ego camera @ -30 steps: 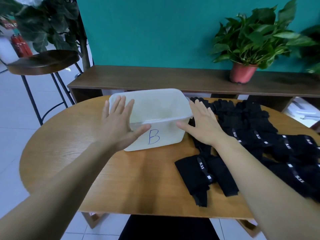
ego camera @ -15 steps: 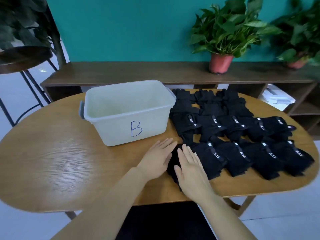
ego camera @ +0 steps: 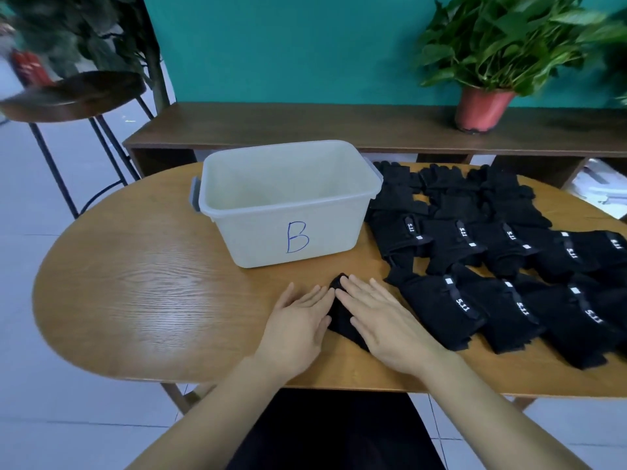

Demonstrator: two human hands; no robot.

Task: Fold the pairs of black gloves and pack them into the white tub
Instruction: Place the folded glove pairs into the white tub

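A white tub (ego camera: 281, 228) marked with a blue B stands on the round wooden table (ego camera: 142, 286); its inside looks bare. Several black gloves (ego camera: 502, 266) with white labels lie in rows to the tub's right. One black glove pair (ego camera: 341, 317) lies in front of the tub, mostly covered by my hands. My left hand (ego camera: 298, 320) lies flat on its left side with straight fingers. My right hand (ego camera: 383, 320) presses flat on its right side, fingers straight and pointing toward the tub.
A dark wooden bench (ego camera: 339, 130) runs behind the table with a potted plant (ego camera: 485, 106) in a red pot on it. A bar stool (ego camera: 74, 96) stands at the back left beside a leafy plant. White floor tiles surround the table.
My hands left the tub's sides and came down onto a glove pair in front of it. That pair has slid left, away from the rows. The camera view shifted.
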